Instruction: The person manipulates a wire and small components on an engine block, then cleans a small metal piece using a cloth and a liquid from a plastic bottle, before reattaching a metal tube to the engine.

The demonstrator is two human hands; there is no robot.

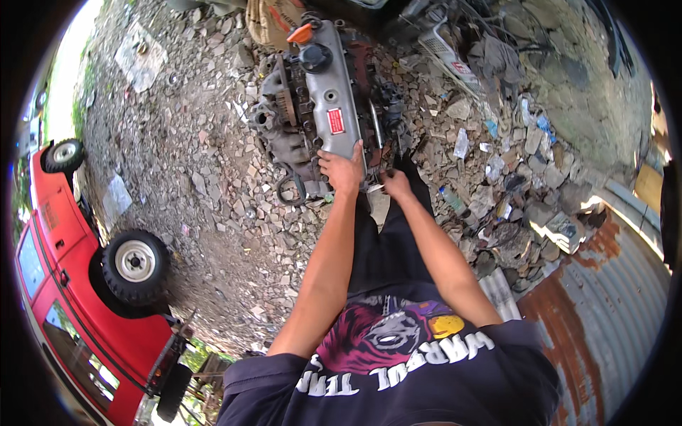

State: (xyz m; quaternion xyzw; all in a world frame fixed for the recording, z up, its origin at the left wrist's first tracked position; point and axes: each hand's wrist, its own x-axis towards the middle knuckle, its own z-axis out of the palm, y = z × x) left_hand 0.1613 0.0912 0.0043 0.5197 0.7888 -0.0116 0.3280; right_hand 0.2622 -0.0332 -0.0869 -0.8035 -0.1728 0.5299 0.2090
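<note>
Grey engine cover (338,85), red label (336,121); left hand (342,171) clasping end; right hand (396,184), grip unclear

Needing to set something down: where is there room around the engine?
Most open: the stony ground between the engine and red car, though it looks uneven. Crowded: the engine's right, with rubble and litter toward the rusty metal sheet, and its near end, with the left hand and right hand.
</note>
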